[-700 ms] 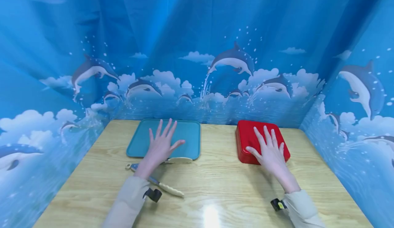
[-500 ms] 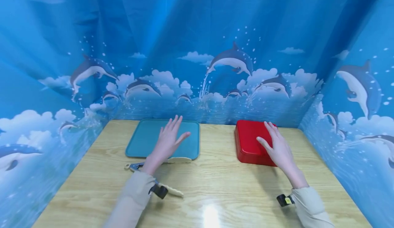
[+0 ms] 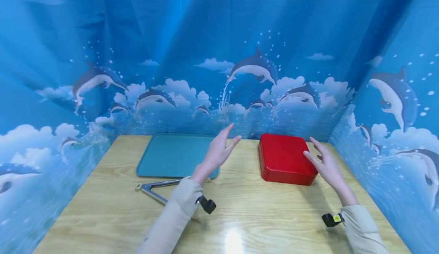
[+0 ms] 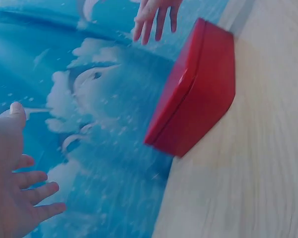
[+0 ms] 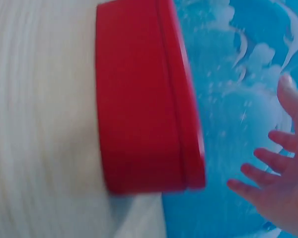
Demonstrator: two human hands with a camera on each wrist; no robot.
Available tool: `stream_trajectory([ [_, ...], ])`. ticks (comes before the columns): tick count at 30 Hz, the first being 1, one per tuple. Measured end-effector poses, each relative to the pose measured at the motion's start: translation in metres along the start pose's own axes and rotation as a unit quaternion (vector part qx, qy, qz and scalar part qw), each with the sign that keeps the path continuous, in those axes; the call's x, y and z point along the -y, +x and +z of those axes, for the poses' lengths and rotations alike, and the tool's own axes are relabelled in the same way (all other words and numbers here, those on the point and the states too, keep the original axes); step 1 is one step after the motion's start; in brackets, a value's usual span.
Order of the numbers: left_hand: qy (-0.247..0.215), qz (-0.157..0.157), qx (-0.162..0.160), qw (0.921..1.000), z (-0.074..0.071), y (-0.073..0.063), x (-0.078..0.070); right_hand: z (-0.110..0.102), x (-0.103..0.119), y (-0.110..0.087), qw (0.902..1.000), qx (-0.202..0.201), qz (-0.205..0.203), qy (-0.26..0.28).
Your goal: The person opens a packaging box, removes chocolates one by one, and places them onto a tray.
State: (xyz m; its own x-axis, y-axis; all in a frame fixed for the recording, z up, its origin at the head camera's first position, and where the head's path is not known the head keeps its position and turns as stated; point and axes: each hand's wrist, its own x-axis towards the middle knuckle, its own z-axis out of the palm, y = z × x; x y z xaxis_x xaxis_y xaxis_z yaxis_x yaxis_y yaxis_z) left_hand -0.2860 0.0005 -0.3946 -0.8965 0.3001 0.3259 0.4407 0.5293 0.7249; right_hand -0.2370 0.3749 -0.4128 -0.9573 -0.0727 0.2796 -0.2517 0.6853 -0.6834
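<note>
A red lidded box point(image 3: 282, 156) sits at the back right of the wooden table, its lid on. Beside the box's right side is my right hand point(image 3: 327, 168), fingers spread and holding nothing; in the right wrist view the hand point(image 5: 283, 173) is apart from the red box point(image 5: 139, 99). My left hand point(image 3: 216, 151) is raised over the right end of a teal tray point(image 3: 175, 155), with its thumb apart from its straight fingers and nothing held. In the left wrist view that hand point(image 4: 20, 183) faces the box point(image 4: 198, 94) across a gap.
A pair of tongs point(image 3: 154, 188) lies spread in front of the tray, partly hidden under my left forearm. The wooden table point(image 3: 253, 212) ends at the back against a blue dolphin-print curtain point(image 3: 219, 74), which also hangs at both sides.
My left hand has moved right from over the tray's middle toward the box. My right hand has shifted right, from over the lid to beside the box. The head view has turned slightly.
</note>
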Motion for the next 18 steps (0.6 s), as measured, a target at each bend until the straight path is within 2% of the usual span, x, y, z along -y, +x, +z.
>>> stream_trajectory([
  [8,-0.027,-0.006,0.073,0.9970,0.055,0.012,-0.013,-0.005,-0.031,-0.009,0.9956,0.091,0.014,0.015],
  [13,0.008,0.007,0.136,0.9906,0.088,0.012,-0.010,-0.005,-0.042,-0.013,0.9934,0.113,0.012,0.014],
  [18,0.030,0.025,0.182,0.9825,0.108,0.010,-0.008,-0.004,-0.047,-0.017,0.9918,0.126,0.018,-0.013],
])
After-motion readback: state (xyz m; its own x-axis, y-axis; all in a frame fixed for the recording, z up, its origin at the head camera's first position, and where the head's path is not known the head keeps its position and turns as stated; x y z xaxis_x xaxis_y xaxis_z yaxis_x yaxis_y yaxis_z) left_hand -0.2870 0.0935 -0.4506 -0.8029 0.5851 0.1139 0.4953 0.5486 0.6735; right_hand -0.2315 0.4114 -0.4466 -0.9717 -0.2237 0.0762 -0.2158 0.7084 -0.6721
